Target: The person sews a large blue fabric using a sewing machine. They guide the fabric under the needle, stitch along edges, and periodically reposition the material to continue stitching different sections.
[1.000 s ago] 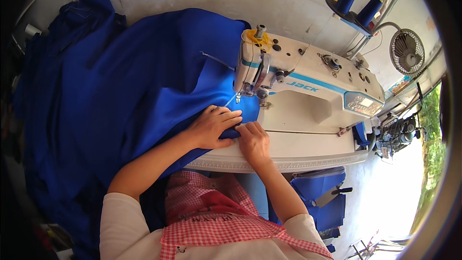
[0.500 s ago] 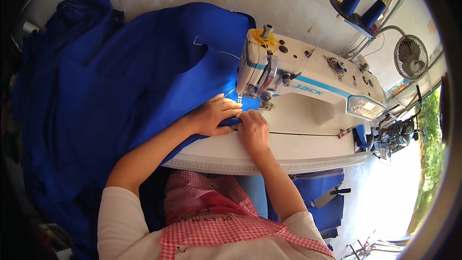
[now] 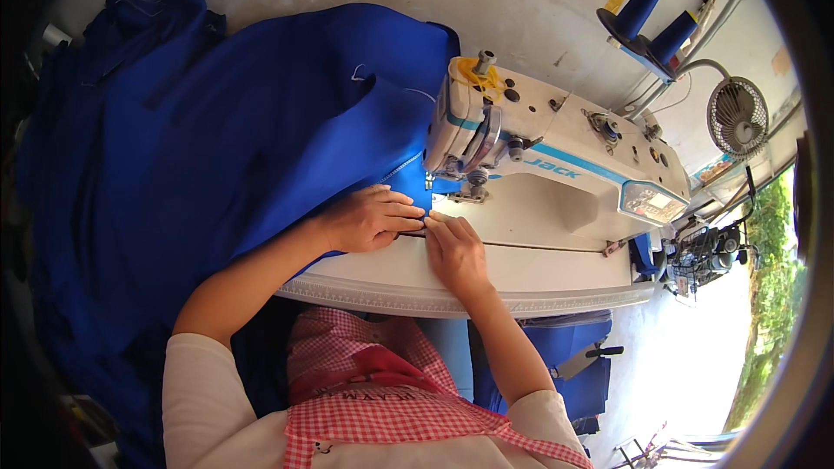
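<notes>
A wide spread of blue fabric covers the left of the sewing machine table and runs under the needle area. My left hand is on the fabric just in front of the presser foot, fingers bent together and gripping its near edge. My right hand pinches the fabric's edge beside the left fingertips, its knuckles over the white table. A pale line of stitching shows on the cloth beside the needle. The white sewing machine stands just beyond my hands. My fingers hide the pinched cloth edge.
Two blue thread cones stand on a holder at the back right, above a small fan. The table's curved front edge carries a ruler strip. Folded blue cloth is below the table, and a parked bike stands beyond.
Both hands have moved slightly toward me and away from the needle, with the cloth edge between them. More of the stitched line shows. The view has shifted a little.
</notes>
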Motion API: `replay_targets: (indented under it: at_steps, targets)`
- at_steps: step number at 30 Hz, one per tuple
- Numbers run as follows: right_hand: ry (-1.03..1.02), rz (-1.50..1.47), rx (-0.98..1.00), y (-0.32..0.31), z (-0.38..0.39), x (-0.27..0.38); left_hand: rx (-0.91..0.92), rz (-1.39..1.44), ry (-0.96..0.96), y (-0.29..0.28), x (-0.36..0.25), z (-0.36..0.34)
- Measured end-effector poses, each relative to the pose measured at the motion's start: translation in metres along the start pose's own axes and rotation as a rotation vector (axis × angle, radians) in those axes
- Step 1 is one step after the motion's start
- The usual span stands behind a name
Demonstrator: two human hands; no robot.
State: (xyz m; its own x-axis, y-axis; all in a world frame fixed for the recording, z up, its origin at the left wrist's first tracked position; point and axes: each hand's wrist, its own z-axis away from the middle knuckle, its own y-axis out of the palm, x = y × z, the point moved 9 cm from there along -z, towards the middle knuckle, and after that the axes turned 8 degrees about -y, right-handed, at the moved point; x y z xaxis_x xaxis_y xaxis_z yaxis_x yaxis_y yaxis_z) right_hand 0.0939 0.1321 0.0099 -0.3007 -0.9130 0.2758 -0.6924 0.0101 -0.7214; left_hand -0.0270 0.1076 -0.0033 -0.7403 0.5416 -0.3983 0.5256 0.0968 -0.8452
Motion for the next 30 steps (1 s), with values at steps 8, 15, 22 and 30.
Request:
replay_targets:
  at_steps: [8, 15, 22, 30]
  targets:
    - [0.039, 0.130, 0.062, 0.005, -0.003, -0.001, -0.035, 0.014, 0.044, -0.004, 0.007, -0.003]
    - [0.063, 0.221, 0.052, 0.018, -0.013, -0.016, -0.083, 0.058, 0.081, -0.010, 0.035, -0.023]
    - [0.215, -0.483, 0.074, 0.018, -0.001, 0.022, -0.164, 0.013, 0.047, -0.009, 0.048, -0.030]
    - [0.610, -1.516, 0.770, 0.175, 0.068, 0.181, -0.244, -0.052, -0.144, -0.009, 0.036, -0.024]
